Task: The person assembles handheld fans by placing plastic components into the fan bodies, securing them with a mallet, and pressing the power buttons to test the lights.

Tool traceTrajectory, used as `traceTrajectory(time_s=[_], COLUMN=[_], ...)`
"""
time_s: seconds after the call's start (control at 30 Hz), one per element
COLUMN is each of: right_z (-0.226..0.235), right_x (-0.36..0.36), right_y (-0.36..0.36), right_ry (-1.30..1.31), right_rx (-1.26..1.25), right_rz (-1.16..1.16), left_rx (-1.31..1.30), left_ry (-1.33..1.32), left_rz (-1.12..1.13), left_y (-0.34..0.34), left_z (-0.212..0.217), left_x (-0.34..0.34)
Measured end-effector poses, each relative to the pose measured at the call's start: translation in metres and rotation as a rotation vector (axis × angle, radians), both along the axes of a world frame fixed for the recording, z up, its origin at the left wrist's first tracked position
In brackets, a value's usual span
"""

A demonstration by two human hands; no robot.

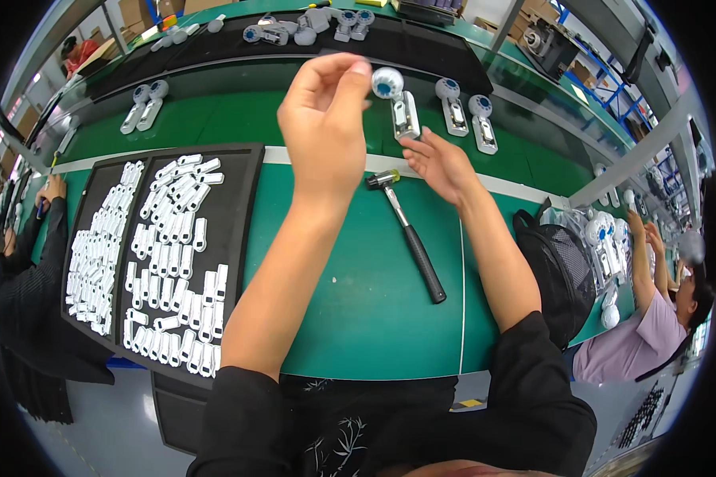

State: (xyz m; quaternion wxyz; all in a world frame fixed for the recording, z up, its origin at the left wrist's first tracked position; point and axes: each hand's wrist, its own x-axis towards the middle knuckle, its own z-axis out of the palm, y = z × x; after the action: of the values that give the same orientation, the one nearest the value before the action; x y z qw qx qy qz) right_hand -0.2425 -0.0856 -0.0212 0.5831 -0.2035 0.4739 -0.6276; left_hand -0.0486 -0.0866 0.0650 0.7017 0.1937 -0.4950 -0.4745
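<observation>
A white device with a round, blue-centred head and a long body showing parts inside is in front of me, over the green belt. My right hand grips the lower end of its body between thumb and fingers. Beside the round head, my left hand is raised with its fingers curled and the thumb pressed in. What its fingertips hold, if anything, is hidden. A hammer with a black handle lies on the green table between my forearms.
A black tray of several white casings stands left. Similar devices lie on the belt, others on a black raised shelf. A black backpack sits right. Co-workers are at left and right.
</observation>
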Motion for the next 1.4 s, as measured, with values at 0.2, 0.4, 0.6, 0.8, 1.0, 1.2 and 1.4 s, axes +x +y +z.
traceTrajectory(time_s=[0.2,0.4,0.6,0.8,1.0,1.2,1.4], right_z=[-0.043,-0.065,-0.071,-0.076,-0.057,-0.005,0.003], right_x=[0.029,0.008,-0.006,0.006,-0.001,0.085,0.225], right_y=[0.015,0.015,0.012,0.013,0.012,-0.020,-0.062], right_ry=[0.994,0.853,0.990,1.001,0.999,1.411,1.475], right_rx=[-0.071,-0.267,-0.313,-0.289,-0.228,-0.604,-0.707], right_rz=[-0.080,0.017,-0.003,0.038,0.006,0.191,0.628], left_rx=[-0.449,-0.417,-0.449,-0.493,-0.547,-0.466,-0.255], left_ry=[0.277,0.312,0.369,0.423,0.488,0.473,0.399], left_rz=[-0.622,-0.547,-0.512,-0.462,-0.369,-0.319,-0.465], left_y=[0.092,0.104,0.136,0.124,0.112,0.098,0.118], left_z=[0.061,0.056,0.046,0.062,0.079,0.065,0.058], left_x=[0.051,0.085,0.075,0.069,0.055,0.028,0.005])
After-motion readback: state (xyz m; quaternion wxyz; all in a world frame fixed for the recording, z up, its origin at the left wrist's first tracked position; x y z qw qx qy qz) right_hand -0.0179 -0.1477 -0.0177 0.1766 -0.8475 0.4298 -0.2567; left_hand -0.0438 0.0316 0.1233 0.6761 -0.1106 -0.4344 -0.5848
